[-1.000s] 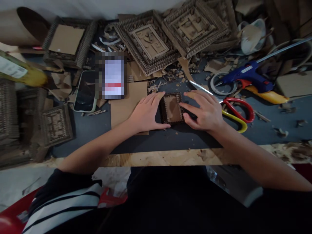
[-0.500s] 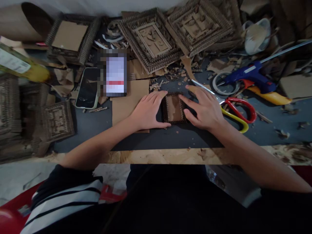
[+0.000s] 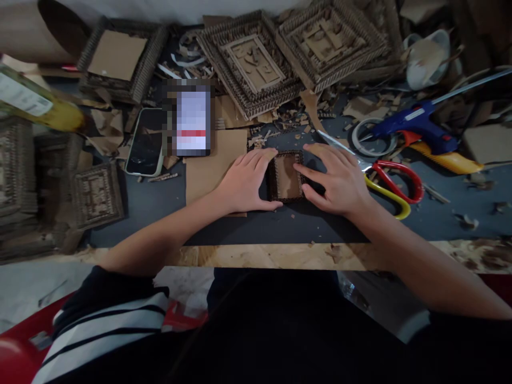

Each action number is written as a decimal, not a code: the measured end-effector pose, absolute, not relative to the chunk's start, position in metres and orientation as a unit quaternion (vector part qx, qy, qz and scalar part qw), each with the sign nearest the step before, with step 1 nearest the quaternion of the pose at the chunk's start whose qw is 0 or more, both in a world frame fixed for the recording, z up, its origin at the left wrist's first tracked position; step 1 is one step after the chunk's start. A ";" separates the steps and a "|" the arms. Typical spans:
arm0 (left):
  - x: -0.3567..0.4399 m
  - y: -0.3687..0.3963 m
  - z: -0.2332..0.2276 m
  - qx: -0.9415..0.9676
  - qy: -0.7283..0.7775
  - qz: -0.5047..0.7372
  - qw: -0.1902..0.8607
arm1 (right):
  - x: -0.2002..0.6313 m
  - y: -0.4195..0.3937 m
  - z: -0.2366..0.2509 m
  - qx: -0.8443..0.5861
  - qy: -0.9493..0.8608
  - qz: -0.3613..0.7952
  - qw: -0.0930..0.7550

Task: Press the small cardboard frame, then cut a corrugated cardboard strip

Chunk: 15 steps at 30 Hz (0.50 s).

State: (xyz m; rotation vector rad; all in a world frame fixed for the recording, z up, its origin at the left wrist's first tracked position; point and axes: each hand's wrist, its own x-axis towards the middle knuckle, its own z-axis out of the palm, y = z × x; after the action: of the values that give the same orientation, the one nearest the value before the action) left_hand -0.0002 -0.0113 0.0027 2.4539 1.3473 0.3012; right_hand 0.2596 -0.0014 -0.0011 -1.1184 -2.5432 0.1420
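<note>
Pressing a small brown corrugated-cardboard frame [image 3: 286, 177] flat on the dark desk [image 3: 256, 226] between two bare hands.

The left hand [image 3: 244, 183] lies against the frame's left edge, its fingers [image 3: 262, 160] spread flat and open, thumb along the lower corner; the right hand [image 3: 338, 178] rests on the right edge, fingers likewise extended, index tip touching the frame, gripping nothing. The frame sits mid-desk, beside a flat tan cardboard sheet [image 3: 212, 162]. Red-and-yellow-handled scissors [image 3: 390, 184] lie just right of the right hand, a blue glue gun [image 3: 416, 125] beyond them. A white-cased phone [image 3: 146, 143] lies well to the left; larger square cardboard frames [image 3: 252, 61] crowd the far edge.
</note>
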 end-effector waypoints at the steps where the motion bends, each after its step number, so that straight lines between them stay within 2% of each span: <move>1: 0.000 -0.011 0.003 0.859 0.474 0.106 0.162 | 0.260 -0.001 -0.001 -0.402 -0.897 0.048 0.176; 5: -0.002 -0.010 -0.001 0.862 0.470 0.101 0.159 | 0.261 0.000 -0.001 -0.389 -0.899 0.051 0.197; 10: -0.004 -0.016 -0.001 0.894 0.405 0.108 0.160 | 0.270 0.001 0.011 -0.366 -0.876 0.014 0.314; 12: -0.007 -0.018 0.006 0.900 0.379 0.144 0.162 | 0.281 -0.004 0.018 -0.386 -0.868 -0.022 0.311; 15: -0.017 -0.012 0.025 0.885 0.400 0.199 0.130 | 0.307 -0.019 0.022 -0.403 -0.879 -0.039 0.252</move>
State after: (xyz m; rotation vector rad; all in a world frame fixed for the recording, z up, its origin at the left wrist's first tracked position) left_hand -0.0171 -0.0115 0.0251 2.5716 1.1627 0.5775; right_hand 0.3071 -0.0186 0.0220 -1.0972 -2.3901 -0.1070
